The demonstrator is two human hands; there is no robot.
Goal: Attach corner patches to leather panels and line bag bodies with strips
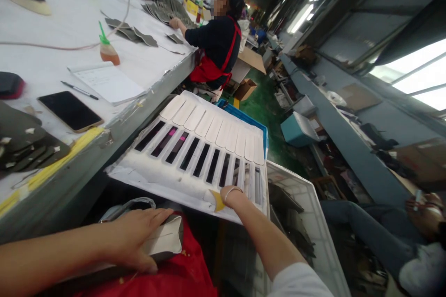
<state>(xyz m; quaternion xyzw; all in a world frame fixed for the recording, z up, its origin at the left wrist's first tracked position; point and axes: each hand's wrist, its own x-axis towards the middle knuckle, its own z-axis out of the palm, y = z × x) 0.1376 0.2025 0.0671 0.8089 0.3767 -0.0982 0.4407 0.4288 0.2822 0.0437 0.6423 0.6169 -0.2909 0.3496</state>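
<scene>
From where I stand, the left hand [128, 239] lies spread over a grey piece with a pale face [167, 239], fingers across the top and thumb out along the lower side, above the red cloth [195, 264] on the wearer's lap. The right hand [232, 195] is curled at the near edge of a white slotted board [149, 171], right by a small yellow piece [218, 200]; its fingertips are hidden, so I can't tell whether the grip is closed on that piece. Dark slots [190, 154] run across the board, with a row of pale rounded flaps [204, 123] behind them, and two slots show bits of pink. The board slants beside the desk [35, 32], a blue crate [265, 137] showing past its far corner and a white crate [327, 236] with dark pieces in it hard by its right side. The wearer's right forearm crosses in front of the gap between board and crate. Over on the desk, a phone [71, 110] lies near the edge, with a pen [79, 90], an open notepad [108, 82] and a green-nozzled bottle [108, 52] beyond it, and a cord [69, 48] trailing past the bottle. Dark cut pieces [21, 139] are heaped near the phone. Further along, a co-worker [221, 32] in red straps reaches onto grey sheets [169, 7]; another person's legs [365, 222] jut in from the right.
</scene>
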